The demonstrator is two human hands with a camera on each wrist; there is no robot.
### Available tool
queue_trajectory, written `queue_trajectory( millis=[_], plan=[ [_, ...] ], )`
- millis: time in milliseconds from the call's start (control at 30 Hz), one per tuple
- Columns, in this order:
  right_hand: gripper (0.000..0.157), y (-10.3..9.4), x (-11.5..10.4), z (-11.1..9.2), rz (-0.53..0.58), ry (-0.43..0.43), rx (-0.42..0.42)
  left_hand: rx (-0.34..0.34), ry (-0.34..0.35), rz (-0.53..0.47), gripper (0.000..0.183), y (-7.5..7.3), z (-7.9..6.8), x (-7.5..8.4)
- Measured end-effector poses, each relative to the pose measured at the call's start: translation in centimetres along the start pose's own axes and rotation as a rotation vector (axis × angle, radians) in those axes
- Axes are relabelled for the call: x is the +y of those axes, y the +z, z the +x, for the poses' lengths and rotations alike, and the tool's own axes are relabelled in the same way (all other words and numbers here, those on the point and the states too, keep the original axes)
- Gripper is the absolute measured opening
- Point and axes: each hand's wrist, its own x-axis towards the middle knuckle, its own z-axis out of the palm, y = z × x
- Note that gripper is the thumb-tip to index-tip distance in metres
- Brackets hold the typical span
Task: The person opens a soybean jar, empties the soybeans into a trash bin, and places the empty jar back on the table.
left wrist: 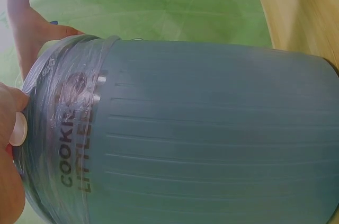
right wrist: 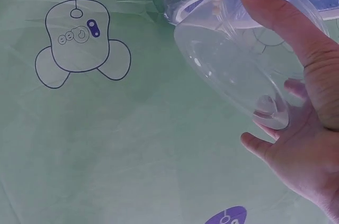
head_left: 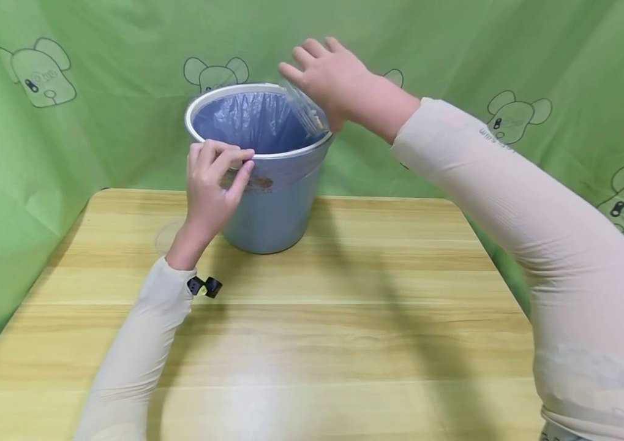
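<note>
A blue-grey trash bin (head_left: pixel 273 214) with a white rim stands upright at the back of the table, lined with a thin plastic bag (head_left: pixel 234 119). At its near rim my left hand (head_left: pixel 209 184) pinches the edge between thumb and fingers. A speck of red shows between those fingertips; what it is I cannot tell. Over the bin's right side, my right hand (head_left: pixel 339 82) grips a clear plastic bowl (right wrist: pixel 228 70). The bowl is tilted steeply toward the bin's opening, and small pale bits (head_left: pixel 318 120) show at its lower edge. The bin's bottom is hidden from view.
The bin stands on a light wooden table (head_left: pixel 289 343). A clear round disc (head_left: pixel 167 236) lies beside my left wrist, partly hidden by it. Green cloth (head_left: pixel 124 135) printed with mouse heads hangs close behind the bin and along both sides.
</note>
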Motion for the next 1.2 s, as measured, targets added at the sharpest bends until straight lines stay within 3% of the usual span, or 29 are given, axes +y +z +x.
queue_trajectory(
  millis=[267, 467, 767, 1000, 1200],
  plan=[
    [0.117, 0.4, -1.5, -0.2, -0.112, -0.068, 0.049, -0.005, -0.012, 0.003, 0.013, 0.0, 0.0, 0.2],
    [0.104, 0.5, -1.8, -0.3, -0.213, -0.062, 0.068, -0.004, -0.015, 0.007, 0.013, 0.2, 0.1, 0.2],
    [0.122, 0.9, -0.7, -0.7, -0.117, -0.023, 0.094, 0.001, -0.005, 0.003, 0.013, 0.3, -0.1, 0.0],
    [0.112, 1.7, -0.3, -1.1, -0.176, -0.053, 0.193, -0.001, -0.010, 0.006, 0.013, 0.4, -0.2, -0.1],
    [0.107, 2.4, -0.2, -1.2, -0.187, -0.069, 0.226, -0.005, -0.013, 0.009, 0.013, 0.4, -0.4, -0.1]
  ],
)
